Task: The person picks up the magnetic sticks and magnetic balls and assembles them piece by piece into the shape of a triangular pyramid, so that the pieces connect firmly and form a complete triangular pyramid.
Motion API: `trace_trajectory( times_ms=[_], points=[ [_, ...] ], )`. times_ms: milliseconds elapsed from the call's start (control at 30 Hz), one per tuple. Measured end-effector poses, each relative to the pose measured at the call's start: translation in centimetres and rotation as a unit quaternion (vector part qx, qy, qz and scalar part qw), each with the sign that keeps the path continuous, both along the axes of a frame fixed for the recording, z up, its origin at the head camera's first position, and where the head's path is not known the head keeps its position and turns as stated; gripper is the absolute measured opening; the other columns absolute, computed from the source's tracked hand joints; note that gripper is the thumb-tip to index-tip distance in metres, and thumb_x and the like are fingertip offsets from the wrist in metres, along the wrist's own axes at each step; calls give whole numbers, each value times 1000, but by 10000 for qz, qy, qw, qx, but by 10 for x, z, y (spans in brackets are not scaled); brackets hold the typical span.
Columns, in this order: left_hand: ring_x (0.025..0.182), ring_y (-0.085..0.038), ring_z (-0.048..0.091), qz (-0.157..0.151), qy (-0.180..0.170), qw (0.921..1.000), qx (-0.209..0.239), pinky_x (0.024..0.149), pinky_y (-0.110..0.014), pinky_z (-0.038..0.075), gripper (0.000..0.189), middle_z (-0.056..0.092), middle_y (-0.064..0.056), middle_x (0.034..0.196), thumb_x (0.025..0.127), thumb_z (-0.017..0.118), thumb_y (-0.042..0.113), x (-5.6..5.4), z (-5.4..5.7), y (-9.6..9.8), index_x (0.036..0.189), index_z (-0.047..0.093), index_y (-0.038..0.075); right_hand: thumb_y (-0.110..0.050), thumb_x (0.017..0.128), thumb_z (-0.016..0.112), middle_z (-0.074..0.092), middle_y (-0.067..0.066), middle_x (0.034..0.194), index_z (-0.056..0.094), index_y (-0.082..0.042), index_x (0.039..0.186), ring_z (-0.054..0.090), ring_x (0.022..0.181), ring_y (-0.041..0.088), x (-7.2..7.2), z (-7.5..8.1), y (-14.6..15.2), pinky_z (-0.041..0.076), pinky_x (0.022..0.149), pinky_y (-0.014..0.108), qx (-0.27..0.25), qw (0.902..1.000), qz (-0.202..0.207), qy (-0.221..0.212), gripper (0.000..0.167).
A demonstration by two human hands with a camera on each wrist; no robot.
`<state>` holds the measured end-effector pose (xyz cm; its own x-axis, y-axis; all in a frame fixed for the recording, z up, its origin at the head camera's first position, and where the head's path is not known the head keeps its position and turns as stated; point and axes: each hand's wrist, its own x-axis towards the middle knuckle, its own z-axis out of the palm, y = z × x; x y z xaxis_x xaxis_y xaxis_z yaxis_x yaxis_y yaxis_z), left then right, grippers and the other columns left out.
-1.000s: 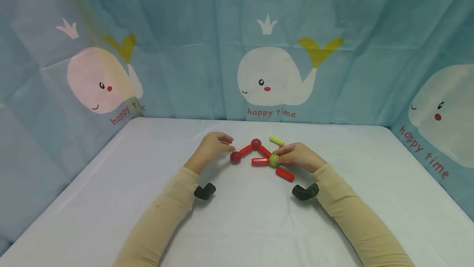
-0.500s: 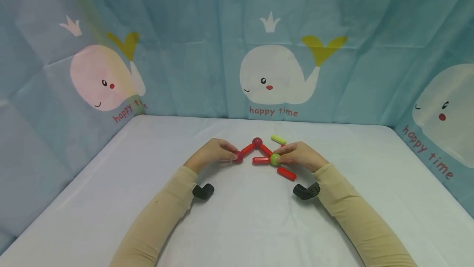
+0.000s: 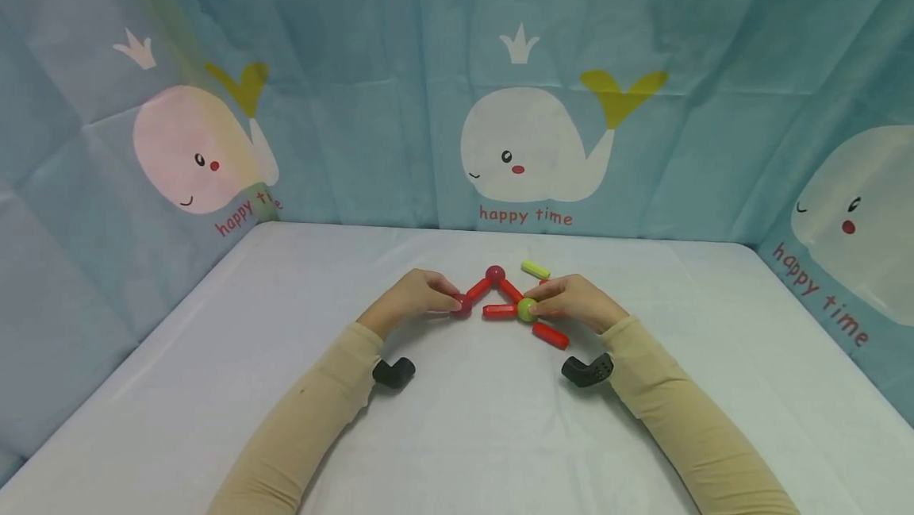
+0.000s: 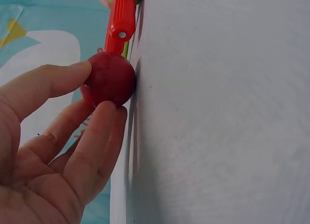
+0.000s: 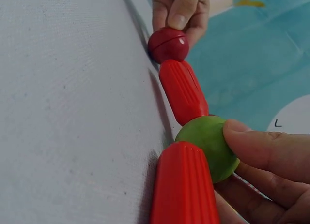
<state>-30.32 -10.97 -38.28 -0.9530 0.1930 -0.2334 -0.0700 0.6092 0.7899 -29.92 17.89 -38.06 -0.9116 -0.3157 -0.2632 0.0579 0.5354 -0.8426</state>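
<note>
My left hand (image 3: 417,293) pinches a dark red ball (image 4: 112,79) between thumb and fingertips, low over the white table. My right hand (image 3: 578,299) holds a green ball (image 5: 206,144) between thumb and fingers. Two red rods (image 3: 478,290) run from these balls up to a second red ball (image 3: 495,274), forming a peak. Another red rod (image 3: 499,311) points from the green ball towards the left-hand ball; a small gap separates them in the head view. Just in front of the green ball lies a further red rod (image 3: 551,336); whether it touches is unclear.
A yellow-green rod (image 3: 535,270) lies behind the right hand, and a bit of red (image 3: 544,282) shows beside the fingers. The white table (image 3: 457,436) ends at a blue whale-print curtain (image 3: 343,142). Each wrist carries a black device (image 3: 588,371).
The left hand came down from beside the left red ball and now pinches it. That ball has shifted slightly right, narrowing the gap to the rod. The right hand stays on the green ball.
</note>
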Motion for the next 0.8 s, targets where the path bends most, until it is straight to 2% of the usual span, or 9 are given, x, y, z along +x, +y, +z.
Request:
trace_trajectory(
  times_ms=[267, 500, 800],
  points=[
    [98, -18, 58, -29, -66, 10000, -27, 80, -29, 48, 17, 72, 1, 103, 83, 79, 27, 2, 0, 2, 96, 76, 17, -20, 89, 73, 67, 10, 124, 70, -7, 123, 61, 95, 14, -1, -3, -2, 49, 84, 26, -27, 10000, -55, -23, 37],
    [94, -17, 56, -64, -50, 10000, 21, 76, -27, 46, 17, 72, 0, 101, 82, 80, 27, 2, -1, 4, 95, 76, 17, -21, 88, 74, 68, 9, 125, 71, -8, 122, 63, 97, 12, 0, -5, -4, 50, 87, 28, -15, 9999, -100, 32, 36],
    [94, -18, 58, -35, -96, 9999, -5, 79, -29, 49, 15, 71, 1, 98, 82, 81, 26, 3, -2, 7, 93, 74, 17, -21, 88, 75, 68, 10, 125, 71, -7, 121, 63, 96, 11, 0, -5, -4, 51, 88, 29, -109, 9999, -127, 26, 37]
  ],
)
